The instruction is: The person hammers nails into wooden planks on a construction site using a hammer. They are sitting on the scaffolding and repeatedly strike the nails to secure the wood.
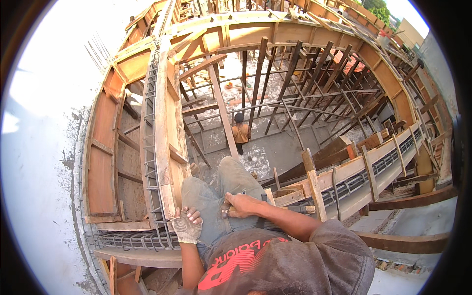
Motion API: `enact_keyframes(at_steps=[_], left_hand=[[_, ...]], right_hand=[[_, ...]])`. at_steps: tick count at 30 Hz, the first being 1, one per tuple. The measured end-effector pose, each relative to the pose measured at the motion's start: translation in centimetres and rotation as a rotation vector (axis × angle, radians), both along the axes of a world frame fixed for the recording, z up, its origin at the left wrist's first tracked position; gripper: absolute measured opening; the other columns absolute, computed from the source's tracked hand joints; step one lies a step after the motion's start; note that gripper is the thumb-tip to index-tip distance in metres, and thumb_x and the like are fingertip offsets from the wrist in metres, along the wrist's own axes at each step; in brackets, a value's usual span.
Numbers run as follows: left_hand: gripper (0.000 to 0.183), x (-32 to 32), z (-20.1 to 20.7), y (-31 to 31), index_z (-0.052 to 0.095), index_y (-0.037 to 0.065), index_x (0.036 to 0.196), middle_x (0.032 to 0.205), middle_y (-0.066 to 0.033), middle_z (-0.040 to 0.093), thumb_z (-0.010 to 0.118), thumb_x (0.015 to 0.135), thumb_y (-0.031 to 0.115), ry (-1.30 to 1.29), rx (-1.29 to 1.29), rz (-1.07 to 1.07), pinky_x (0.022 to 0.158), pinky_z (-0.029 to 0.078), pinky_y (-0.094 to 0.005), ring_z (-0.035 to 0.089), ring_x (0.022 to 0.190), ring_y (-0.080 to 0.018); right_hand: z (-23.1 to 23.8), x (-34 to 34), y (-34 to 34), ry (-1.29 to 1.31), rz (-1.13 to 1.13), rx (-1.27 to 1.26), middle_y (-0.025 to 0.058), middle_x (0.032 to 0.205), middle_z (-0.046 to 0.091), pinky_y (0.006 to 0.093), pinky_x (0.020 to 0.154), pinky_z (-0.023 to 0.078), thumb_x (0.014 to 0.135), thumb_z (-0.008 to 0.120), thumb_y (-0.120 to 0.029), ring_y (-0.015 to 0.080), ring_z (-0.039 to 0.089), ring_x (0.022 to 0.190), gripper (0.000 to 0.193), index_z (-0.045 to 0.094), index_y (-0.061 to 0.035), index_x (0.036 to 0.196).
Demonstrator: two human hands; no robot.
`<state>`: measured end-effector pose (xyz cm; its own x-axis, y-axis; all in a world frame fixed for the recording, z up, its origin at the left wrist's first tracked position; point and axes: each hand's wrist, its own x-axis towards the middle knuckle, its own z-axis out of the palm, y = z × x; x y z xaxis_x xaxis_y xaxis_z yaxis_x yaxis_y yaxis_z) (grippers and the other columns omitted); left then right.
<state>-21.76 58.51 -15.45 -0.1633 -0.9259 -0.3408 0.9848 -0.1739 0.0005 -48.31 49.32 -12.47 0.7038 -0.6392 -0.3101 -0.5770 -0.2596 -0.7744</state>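
My left hand [188,227] wears a pale knit glove with bare fingertips. Its fingers are curled beside my knee, at the near end of a wooden formwork board [168,196]; whatever they hold is too small to tell. My bare right hand [239,204] is closed over my lap, against my jeans [209,196], and its contents are hidden. Just right of that hand lies a tool-like piece with a tan end [307,209], partly covered by my forearm.
A steel rebar cage [150,113] runs along the board on my left, another cage [378,164] on the right. Curved plywood formwork [255,34] rings a deep drop with timber props [258,78]. Far below stands a person [241,132] in an orange top.
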Motion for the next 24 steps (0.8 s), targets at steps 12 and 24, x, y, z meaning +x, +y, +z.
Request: enact_keyframes(at_steps=[12,24], left_hand=[[0.032,0.2,0.2,-0.3,0.057,0.003,0.104,0.081,-0.0050,0.044,0.050,0.100,0.034,0.030,-0.050,-0.044,0.063,0.041,-0.0313,0.044,0.072,-0.0169],[0.032,0.2,0.6,-0.3,0.058,0.003,0.105,0.083,-0.0047,0.044,0.051,0.099,0.033,0.009,-0.020,-0.052,0.064,0.041,-0.0311,0.044,0.073,-0.0170]], right_hand=[[0.5,0.2,-0.3,-0.006,-0.011,0.046,0.0273,0.104,0.069,0.0513,0.085,0.052,0.083,0.069,-0.024,0.0464,0.065,0.100,0.048,0.049,0.0037,0.116],[0.3,0.0,-0.1,-0.001,-0.021,0.011,0.0280,0.099,0.068,0.0514,0.081,0.052,0.082,0.072,-0.027,0.0464,0.065,0.097,0.047,0.050,0.0020,0.113]])
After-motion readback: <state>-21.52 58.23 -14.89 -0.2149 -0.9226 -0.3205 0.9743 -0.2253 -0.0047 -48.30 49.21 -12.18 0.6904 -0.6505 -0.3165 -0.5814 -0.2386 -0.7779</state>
